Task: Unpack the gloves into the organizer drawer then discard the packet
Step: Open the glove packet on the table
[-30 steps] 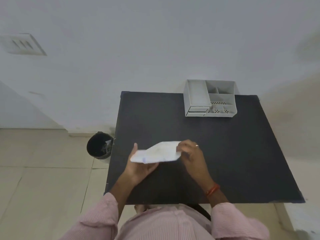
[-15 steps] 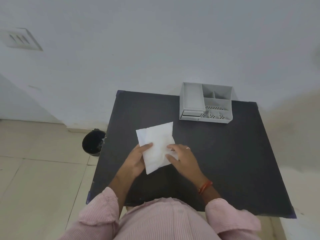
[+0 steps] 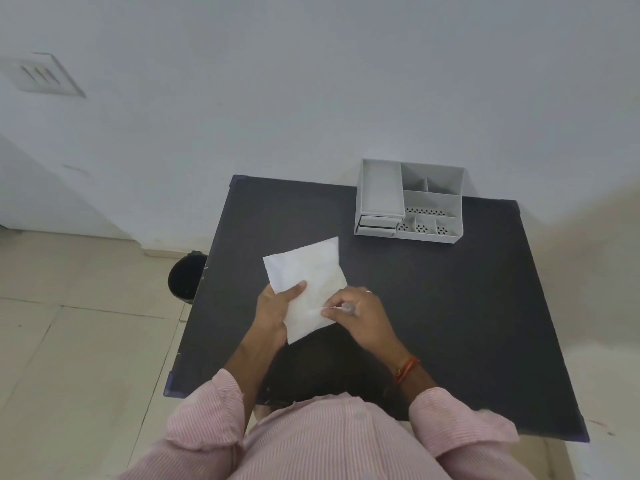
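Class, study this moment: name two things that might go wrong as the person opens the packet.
1. The right hand pinches only a corner of the white packet; a sharp tear might spill the gloves.
2. The organizer drawer looks nearly shut, so both hands being busy may delay unpacking.

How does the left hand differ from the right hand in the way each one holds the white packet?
The left hand grips the white packet along its left edge, thumb flat on top; the right hand pinches a small bit at the right edge with its fingertips. The left hand lies open and flat, the right is curled. Both hold the packet above the black table.
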